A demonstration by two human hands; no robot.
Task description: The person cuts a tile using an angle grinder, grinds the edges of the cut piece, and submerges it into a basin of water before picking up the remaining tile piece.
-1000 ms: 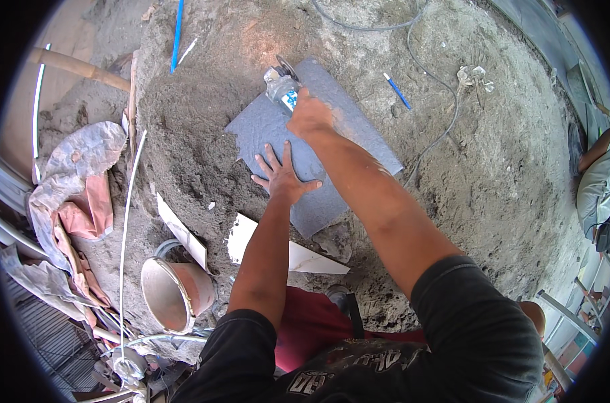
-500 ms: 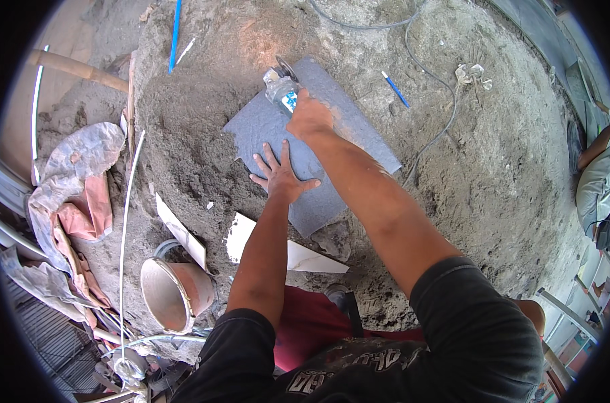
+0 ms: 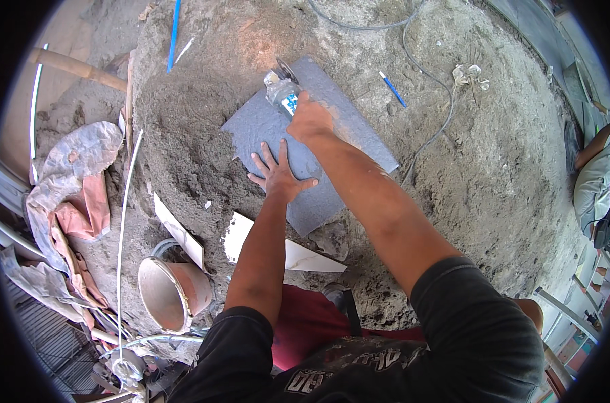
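A grey tile [image 3: 359, 134] with a jagged left edge lies on rough, sandy ground. My left hand [image 3: 279, 177] rests flat on it, fingers spread. With my right hand [image 3: 310, 119] I grip an angle grinder [image 3: 282, 94] by its body. Its disc [image 3: 286, 70] stands at the far edge of the tile, and reddish dust marks the ground beyond. Whether the disc is cutting into the tile I cannot tell. Pale dust lies on the tile to the right of my right hand.
White tile offcuts [image 3: 312, 258] lie close to my legs. To the left are a bucket [image 3: 165, 295], crumpled sacks [image 3: 83, 154] and a thin white rod [image 3: 127, 195]. A cable [image 3: 446, 84] loops at the right, near a blue pen [image 3: 392, 89]. Another person [image 3: 597, 181] is at the right edge.
The whole view has shifted very slightly. My hands, the angle grinder and the tile keep almost the same places relative to each other.
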